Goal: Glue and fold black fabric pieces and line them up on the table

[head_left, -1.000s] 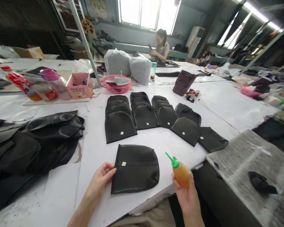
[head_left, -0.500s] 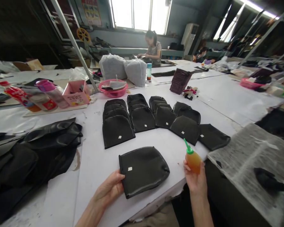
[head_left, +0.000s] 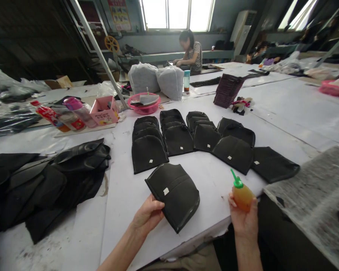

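Observation:
My left hand (head_left: 149, 215) pinches the straight edge of a black leather-like panel (head_left: 178, 201) between thumb and fingers. The panel has a rounded far end, a seam across it and a small white sticker (head_left: 166, 191); it is tilted above the white table (head_left: 130, 210). In my right hand (head_left: 244, 222) is a squeeze bottle (head_left: 243, 197) of amber liquid, its green nozzle pointing up and to the left, apart from the panel. Beyond both hands, similar black panels (head_left: 149, 150) lie in overlapping rows, several with a white sticker near the straight edge.
Crumpled black material (head_left: 64, 177) covers the left of the table. Farther back stand a pink box (head_left: 105, 113), drink bottles (head_left: 49, 116), a pink basin (head_left: 144, 107) and a dark purple stack (head_left: 227, 90). A co-worker (head_left: 192, 54) sits across the table. Grey cloth (head_left: 313, 203) lies at right.
My left hand has lifted and turned the panel, so its straight edge now slants and its rounded end points right. My right hand has moved right with the bottle. The view has shifted slightly.

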Motion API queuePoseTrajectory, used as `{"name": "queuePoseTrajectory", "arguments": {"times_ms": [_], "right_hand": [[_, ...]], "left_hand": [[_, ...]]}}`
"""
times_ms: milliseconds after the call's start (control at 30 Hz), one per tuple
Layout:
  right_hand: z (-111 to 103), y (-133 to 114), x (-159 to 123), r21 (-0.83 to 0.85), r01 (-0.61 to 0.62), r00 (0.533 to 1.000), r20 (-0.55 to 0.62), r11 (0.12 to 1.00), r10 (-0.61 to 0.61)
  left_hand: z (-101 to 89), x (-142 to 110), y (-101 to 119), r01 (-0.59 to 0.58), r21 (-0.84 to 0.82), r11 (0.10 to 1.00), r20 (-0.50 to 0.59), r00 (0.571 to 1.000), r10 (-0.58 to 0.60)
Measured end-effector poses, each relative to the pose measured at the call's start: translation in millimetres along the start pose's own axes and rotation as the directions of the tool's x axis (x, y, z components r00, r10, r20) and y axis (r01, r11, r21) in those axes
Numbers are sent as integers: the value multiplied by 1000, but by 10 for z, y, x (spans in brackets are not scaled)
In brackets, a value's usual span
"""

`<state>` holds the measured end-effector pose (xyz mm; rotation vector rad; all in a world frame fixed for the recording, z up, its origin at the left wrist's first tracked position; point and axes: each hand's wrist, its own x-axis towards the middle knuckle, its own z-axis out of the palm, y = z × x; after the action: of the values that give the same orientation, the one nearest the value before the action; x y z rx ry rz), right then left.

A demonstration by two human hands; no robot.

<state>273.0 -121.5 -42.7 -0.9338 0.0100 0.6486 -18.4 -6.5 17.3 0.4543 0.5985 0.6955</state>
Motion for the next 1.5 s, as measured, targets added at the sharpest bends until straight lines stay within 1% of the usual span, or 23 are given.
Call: {"name": "queuePoseTrajectory", "arguments": {"times_ms": [100, 200, 333, 433, 533, 600, 700, 833, 933, 1100, 1233, 1300, 1367, 1500], "right_hand": [[16, 21, 10, 3, 25, 1000, -13, 1000, -25], [52, 32, 16, 23, 26, 998, -50, 999, -25], [127, 6, -61, 87, -1, 992, -128, 996, 12], [151, -23, -131, 139, -5, 985, -168, 990, 28], [96, -78, -208, 184, 1, 984, -177, 983, 32], [25, -147, -284, 197, 7, 984, -177, 980, 29], [-104, -280, -412, 211, 11, 982, -187, 977, 29], [-293, -419, -529, 230, 25, 967, -253, 973, 34], [-435, -466, -572, 256, 57, 951, -308, 965, 26], [-622, -510, -621, 274, 73, 938, -347, 959, 28], [-715, -548, -658, 285, 85, 932, -361, 955, 25], [-749, -565, -677, 290, 88, 931, -364, 953, 24], [-780, -578, -698, 293, 92, 929, -369, 952, 24], [-863, -586, -730, 296, 93, 929, -370, 951, 24]], "left_hand": [[73, 64, 55, -54, -21, 998, -25, 998, 54], [112, 103, 69, -67, -43, 997, -51, 997, 65], [98, 138, 42, -35, -57, 998, -106, 994, 29], [89, 234, 19, -13, -39, 999, -154, 988, 7], [177, 365, 1, 25, -9, 1000, -200, 979, -26], [294, 437, -13, 39, 1, 999, -216, 976, -38], [492, 538, -59, 60, 11, 998, -177, 983, -57], [711, 726, -194, 87, 36, 996, -58, 995, -85], [896, 903, -338, 110, 31, 993, 47, 993, -111], [1349, 1222, -566, 126, 31, 992, 212, 969, -129], [1732, 1486, -736, 153, -17, 988, 304, 942, -140], [1899, 1610, -838, 191, -46, 980, 324, 931, -166], [2049, 1725, -951, 230, -67, 971, 320, 927, -197], [2300, 1920, -1166, 282, -84, 956, 311, 918, -244]]}}
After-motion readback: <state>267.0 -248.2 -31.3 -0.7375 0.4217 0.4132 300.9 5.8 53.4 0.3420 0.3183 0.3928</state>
